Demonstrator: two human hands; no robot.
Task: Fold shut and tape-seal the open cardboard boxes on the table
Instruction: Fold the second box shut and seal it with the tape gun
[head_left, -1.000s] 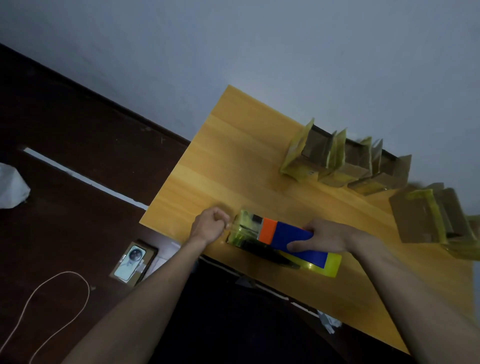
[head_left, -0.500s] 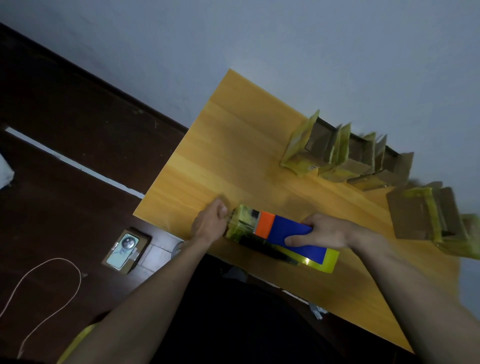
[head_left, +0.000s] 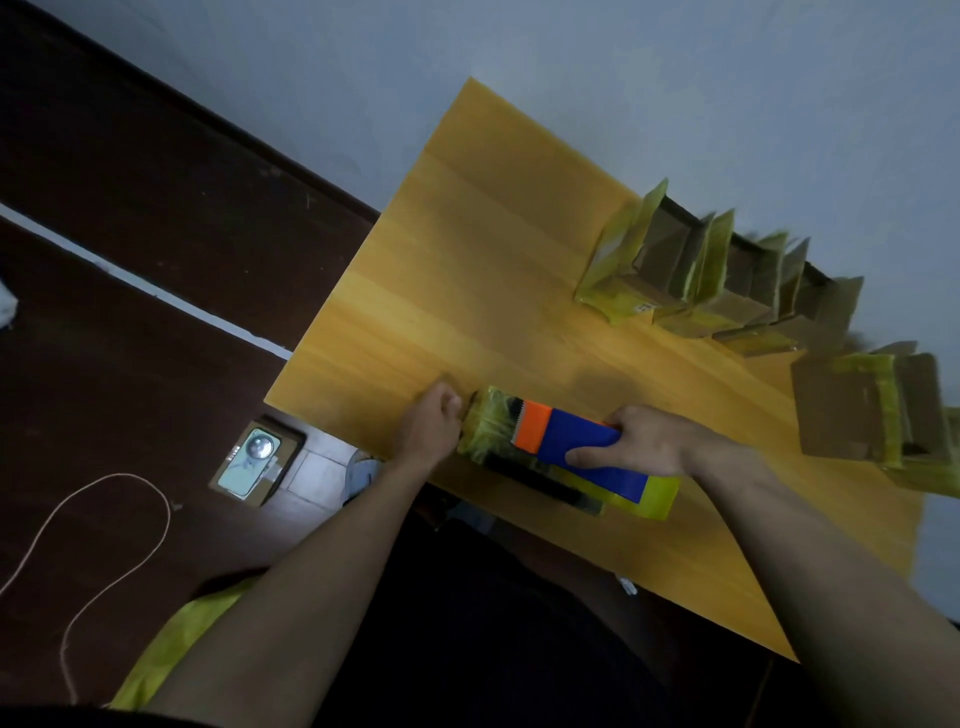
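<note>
A cardboard box (head_left: 658, 498) wrapped in yellowish tape lies along the front edge of the wooden table (head_left: 467, 270). On top of it sits a blue and orange tape dispenser (head_left: 563, 439) with its toothed blade toward the left. My right hand (head_left: 647, 441) grips the dispenser's blue body. My left hand (head_left: 430, 423), fingers curled, holds the box's left end. A row of open cardboard boxes (head_left: 675, 260) with raised flaps stands at the back right. Another open box (head_left: 852, 410) stands nearer at the right edge.
The table's left half is bare wood (head_left: 441, 322). Below on the dark floor lie a small carton holding a device (head_left: 249, 462), a thin looping cord (head_left: 109, 540) and a white stripe (head_left: 156, 296). Yellow fabric (head_left: 171, 644) shows by my left arm.
The view has shifted a little over the table. Both hands keep their hold on the box and the dispenser, which stay at the front edge.
</note>
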